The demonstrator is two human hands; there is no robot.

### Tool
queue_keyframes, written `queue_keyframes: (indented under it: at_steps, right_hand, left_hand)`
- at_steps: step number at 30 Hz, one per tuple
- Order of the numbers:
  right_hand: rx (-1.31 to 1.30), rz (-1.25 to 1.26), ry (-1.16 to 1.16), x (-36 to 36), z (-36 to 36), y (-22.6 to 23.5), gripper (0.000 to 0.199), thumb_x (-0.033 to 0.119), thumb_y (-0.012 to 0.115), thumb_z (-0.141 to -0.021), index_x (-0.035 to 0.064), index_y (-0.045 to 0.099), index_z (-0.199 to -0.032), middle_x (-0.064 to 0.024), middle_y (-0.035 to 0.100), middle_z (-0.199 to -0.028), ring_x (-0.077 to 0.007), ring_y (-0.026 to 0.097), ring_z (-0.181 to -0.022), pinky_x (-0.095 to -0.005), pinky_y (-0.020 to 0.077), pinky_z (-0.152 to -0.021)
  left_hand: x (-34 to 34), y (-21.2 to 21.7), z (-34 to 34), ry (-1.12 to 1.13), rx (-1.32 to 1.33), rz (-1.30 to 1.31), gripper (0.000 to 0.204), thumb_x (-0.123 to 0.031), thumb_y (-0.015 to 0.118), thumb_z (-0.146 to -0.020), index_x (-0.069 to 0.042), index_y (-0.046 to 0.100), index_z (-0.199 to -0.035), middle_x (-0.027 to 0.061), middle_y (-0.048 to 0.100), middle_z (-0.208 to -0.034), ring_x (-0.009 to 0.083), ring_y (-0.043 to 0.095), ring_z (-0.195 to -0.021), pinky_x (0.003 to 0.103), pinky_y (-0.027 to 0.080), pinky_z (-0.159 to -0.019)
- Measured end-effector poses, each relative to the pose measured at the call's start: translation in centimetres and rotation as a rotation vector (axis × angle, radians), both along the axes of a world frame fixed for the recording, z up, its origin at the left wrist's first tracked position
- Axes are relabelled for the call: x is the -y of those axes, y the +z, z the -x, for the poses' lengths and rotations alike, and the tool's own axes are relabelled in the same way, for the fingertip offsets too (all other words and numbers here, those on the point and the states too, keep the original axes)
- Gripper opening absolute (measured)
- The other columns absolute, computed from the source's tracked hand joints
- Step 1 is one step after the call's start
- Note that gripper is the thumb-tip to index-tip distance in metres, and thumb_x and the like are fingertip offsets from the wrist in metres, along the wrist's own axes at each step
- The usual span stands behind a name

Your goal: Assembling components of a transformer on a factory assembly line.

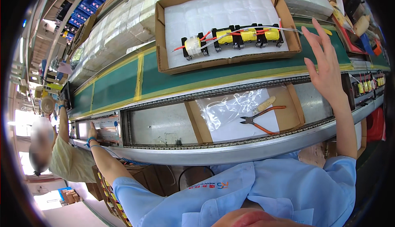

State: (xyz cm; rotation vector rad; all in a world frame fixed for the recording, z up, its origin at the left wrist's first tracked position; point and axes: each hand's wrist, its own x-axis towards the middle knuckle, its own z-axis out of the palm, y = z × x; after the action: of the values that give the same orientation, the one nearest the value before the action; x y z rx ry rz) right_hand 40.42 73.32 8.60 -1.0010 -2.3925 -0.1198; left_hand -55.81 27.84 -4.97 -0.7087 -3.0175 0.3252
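Right hand (325, 62) raised, fingers spread, grip open and holding nothing. It hovers just beside the right edge of a shallow cardboard tray (164, 54) on the green conveyor belt (115, 85). In the tray, near its front wall: a battery pack (232, 37) of yellow cells in black holders, with red and white leads; bare white liner behind it.

Left hand (92, 134) far out at the left end of the bench (173, 122), fingers flat on the edge; whether the grip is closed on anything cannot be told.

Nearer the body, a low cardboard box (294, 103) holds orange-handled cutters (263, 120) and a clear plastic bag (230, 107). Open belt lies left of the tray. Another person (68, 157) is at far left.
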Motion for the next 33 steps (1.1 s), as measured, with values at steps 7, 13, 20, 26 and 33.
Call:
queue_keyframes:
  at_steps: [7,13,20,26,33]
  right_hand:
    - [-0.044,0.023,0.076,1.7,0.5,0.6,0.069,-0.008,0.06,-0.076,0.0082,0.043,-0.141,-0.0153,0.032,-0.15,-0.0324,0.048,-0.125,-0.0405,0.0397,-0.103]
    - [-0.112,-0.028,0.33,3.3,4.3,1.2,0.07,-0.006,0.065,-0.069,0.0093,0.051,-0.136,-0.016,0.04,-0.144,-0.0265,0.057,-0.11,-0.0417,0.0408,-0.098]
    - [-0.104,-0.025,0.586,6.0,5.0,2.7,0.067,-0.004,0.067,-0.069,0.0057,0.052,-0.133,-0.0183,0.041,-0.144,-0.027,0.056,-0.111,-0.0414,0.0406,-0.099]
    - [-0.003,-0.043,0.699,8.2,4.8,3.9,0.064,-0.003,0.067,-0.07,0.0063,0.054,-0.132,-0.0169,0.043,-0.143,-0.0265,0.057,-0.111,-0.0421,0.0398,-0.101]
    - [0.062,0.028,0.844,11.5,5.5,5.4,0.059,-0.001,0.065,-0.071,0.0075,0.057,-0.129,-0.0158,0.046,-0.142,-0.0276,0.057,-0.116,-0.0451,0.0354,-0.105]
  left_hand:
    - [-0.3,4.2,-1.3,-0.075,0.184,0.2,0.068,-0.057,0.03,-0.096,-0.014,0.027,-0.149,0.034,0.061,-0.111,0.0457,0.059,-0.105,0.049,0.043,-0.094]
    - [-6.3,4.2,-15.2,-0.362,0.27,0.234,0.051,-0.043,0.029,-0.102,-0.018,0.031,-0.146,0.0334,0.061,-0.108,0.0442,0.059,-0.106,0.048,0.045,-0.09]
    - [-15.7,11.2,-41.9,-0.454,0.352,-0.027,0.073,-0.059,0.036,-0.096,0.001,0.042,-0.138,0.0321,0.055,-0.124,0.0441,0.059,-0.107,0.047,0.043,-0.096]
    - [-19.4,11.8,-54.4,-0.601,0.387,-0.02,0.081,-0.062,0.037,-0.094,0.004,0.035,-0.141,0.0301,0.065,-0.099,0.0446,0.062,-0.099,0.05,0.048,-0.088]
    - [-21.7,13.6,-65.2,-0.832,0.304,0.094,0.084,-0.066,0.039,-0.092,0.003,0.037,-0.14,0.0255,0.068,-0.094,0.0382,0.068,-0.088,0.047,0.054,-0.076]
